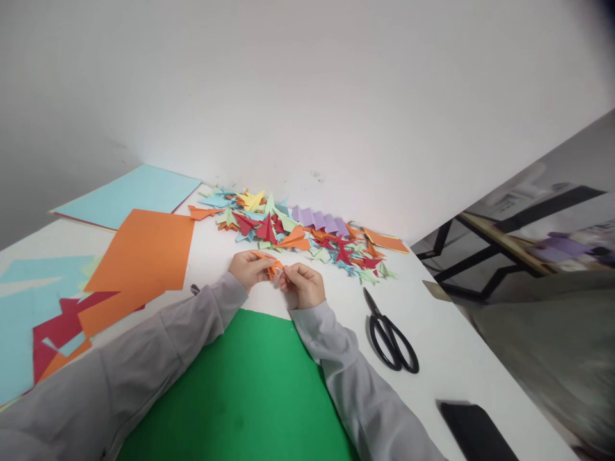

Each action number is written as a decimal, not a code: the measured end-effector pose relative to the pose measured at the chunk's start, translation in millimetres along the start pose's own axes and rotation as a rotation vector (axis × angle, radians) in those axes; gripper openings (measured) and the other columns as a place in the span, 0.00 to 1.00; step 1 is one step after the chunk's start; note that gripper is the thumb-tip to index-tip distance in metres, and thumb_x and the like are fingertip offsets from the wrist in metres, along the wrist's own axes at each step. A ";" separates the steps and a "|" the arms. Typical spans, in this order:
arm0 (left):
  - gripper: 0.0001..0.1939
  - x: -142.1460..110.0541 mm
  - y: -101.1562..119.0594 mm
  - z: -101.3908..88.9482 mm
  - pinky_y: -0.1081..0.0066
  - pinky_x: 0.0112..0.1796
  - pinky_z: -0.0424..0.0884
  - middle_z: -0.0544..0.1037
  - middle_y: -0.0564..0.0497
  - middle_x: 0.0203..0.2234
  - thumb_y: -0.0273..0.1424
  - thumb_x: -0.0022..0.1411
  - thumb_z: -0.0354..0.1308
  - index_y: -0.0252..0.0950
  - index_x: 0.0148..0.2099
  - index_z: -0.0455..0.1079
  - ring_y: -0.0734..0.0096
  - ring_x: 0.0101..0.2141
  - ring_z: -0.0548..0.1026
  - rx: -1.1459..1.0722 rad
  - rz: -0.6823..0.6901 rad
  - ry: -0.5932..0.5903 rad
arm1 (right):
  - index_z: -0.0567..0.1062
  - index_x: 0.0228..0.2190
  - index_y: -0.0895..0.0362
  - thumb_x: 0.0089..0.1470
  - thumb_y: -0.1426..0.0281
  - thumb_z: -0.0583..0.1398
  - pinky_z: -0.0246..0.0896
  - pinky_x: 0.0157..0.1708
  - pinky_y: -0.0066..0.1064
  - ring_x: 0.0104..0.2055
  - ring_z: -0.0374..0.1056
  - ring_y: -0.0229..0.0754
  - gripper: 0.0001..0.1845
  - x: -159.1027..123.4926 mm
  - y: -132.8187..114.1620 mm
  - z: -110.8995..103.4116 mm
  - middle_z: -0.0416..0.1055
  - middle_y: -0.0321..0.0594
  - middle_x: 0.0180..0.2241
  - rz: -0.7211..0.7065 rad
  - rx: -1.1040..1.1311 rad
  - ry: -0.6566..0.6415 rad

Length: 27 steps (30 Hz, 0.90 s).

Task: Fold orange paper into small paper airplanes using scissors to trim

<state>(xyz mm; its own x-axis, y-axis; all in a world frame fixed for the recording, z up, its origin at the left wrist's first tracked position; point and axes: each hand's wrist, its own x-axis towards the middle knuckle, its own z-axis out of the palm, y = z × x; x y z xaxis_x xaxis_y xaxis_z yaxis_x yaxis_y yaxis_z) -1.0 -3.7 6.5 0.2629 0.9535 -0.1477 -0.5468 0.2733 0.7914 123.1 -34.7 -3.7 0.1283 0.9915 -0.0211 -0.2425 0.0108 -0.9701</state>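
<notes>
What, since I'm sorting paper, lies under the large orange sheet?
From under the large orange sheet, a light-blue sheet and pale-green paper extend; whatever its middle covers is hidden.

Pale wall [307,89] behind the white table [446,339]
Right of the table, we see black-framed furniture [550,205] with a wood-toned board [504,246].

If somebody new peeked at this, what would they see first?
Probably the big green sheet at the bottom middle. Next, the colorful heap of folded paper along the wall. Just in front of it, the left hand and right hand hold a small orange paper piece.
</notes>
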 end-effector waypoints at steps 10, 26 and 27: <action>0.06 0.4 1.6 -0.7 0.69 0.21 0.67 0.74 0.47 0.14 0.22 0.38 0.62 0.28 0.23 0.68 0.70 0.16 0.71 0.004 -0.015 0.000 | 0.70 0.13 0.59 0.40 0.51 0.60 0.52 0.13 0.23 0.13 0.61 0.33 0.23 1.8 1.5 -0.3 0.69 0.38 0.14 -0.022 0.049 0.014; 0.12 -0.7 13.9 -4.1 0.70 0.21 0.69 0.73 0.49 0.20 0.21 0.45 0.56 0.29 0.35 0.72 0.69 0.21 0.73 -0.005 -0.191 -0.103 | 0.68 0.13 0.58 0.32 0.68 0.62 0.51 0.13 0.23 0.12 0.59 0.32 0.08 7.6 0.1 -7.7 0.68 0.34 0.12 -0.036 0.174 0.051; 0.16 -0.7 12.5 -4.8 0.71 0.21 0.70 0.74 0.49 0.22 0.18 0.41 0.56 0.30 0.36 0.72 0.69 0.22 0.73 0.001 -0.157 -0.113 | 0.68 0.12 0.58 0.33 0.68 0.62 0.52 0.13 0.23 0.12 0.59 0.32 0.08 8.3 -0.2 -8.7 0.67 0.34 0.11 -0.034 0.184 0.045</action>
<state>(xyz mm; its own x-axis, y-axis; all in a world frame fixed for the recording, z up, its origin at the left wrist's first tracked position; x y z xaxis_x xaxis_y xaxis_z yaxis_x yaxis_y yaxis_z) -11.9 -0.3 13.7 0.4324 0.8787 -0.2024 -0.4910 0.4178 0.7644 132.6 -27.6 -5.8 0.1814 0.9834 -0.0037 -0.4085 0.0719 -0.9099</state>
